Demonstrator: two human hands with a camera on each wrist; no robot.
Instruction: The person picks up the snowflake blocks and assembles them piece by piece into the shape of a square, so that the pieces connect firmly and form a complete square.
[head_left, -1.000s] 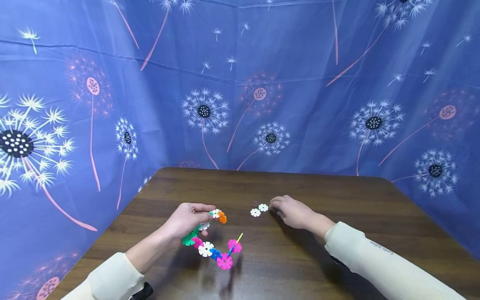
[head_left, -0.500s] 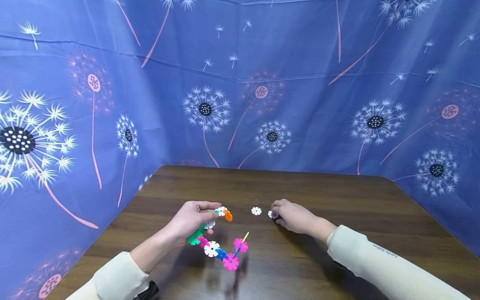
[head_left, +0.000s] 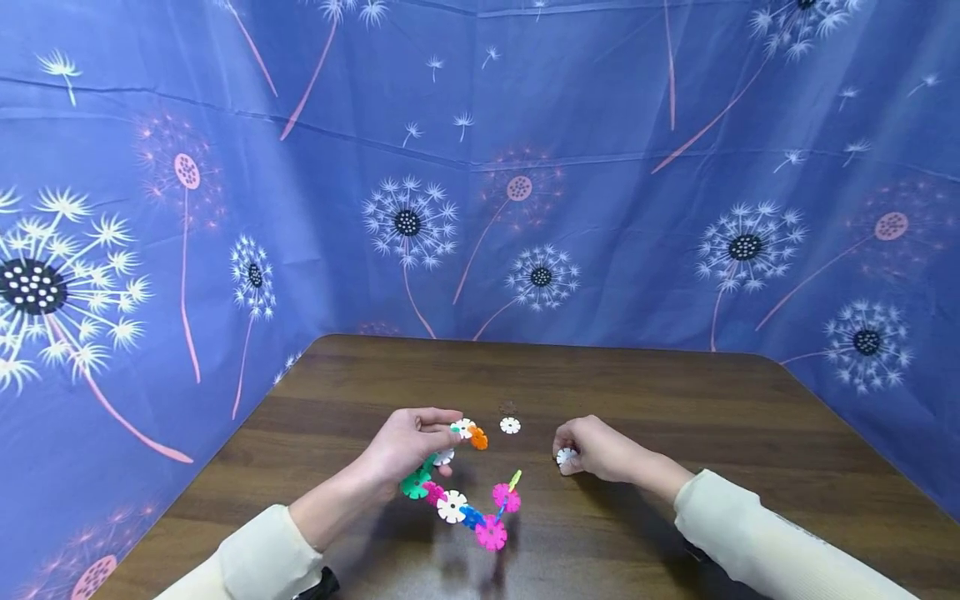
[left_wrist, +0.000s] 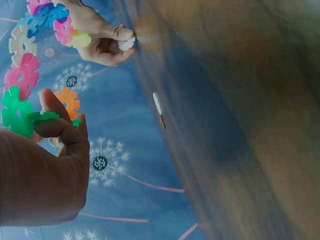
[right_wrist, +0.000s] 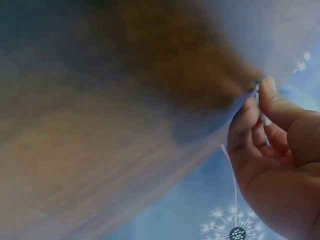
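Observation:
My left hand (head_left: 401,450) pinches a curved chain of interlocking flower-shaped plastic discs near its orange disc (head_left: 478,438). From there the chain curls through white, green (head_left: 416,484), pink, white (head_left: 452,506) and blue to a bright pink disc (head_left: 492,533), then up to a yellow disc (head_left: 514,481). Part of it is hidden behind the fingers. To the right, my right hand (head_left: 600,450) holds a loose white disc (head_left: 566,456) between thumb and fingers, low over the table. The right wrist view shows this disc (right_wrist: 258,95) nearly edge-on.
Beyond and between the hands, a white disc (head_left: 510,426) lies on the wooden table (head_left: 645,375). Just behind it is a brown disc (head_left: 507,408), hard to make out against the wood. A blue dandelion-patterned cloth (head_left: 630,208) hangs around the table's far and left sides.
My right hand has taken a white disc from beside the other white one and drawn it right and nearer. My left hand has shifted right with the chain.

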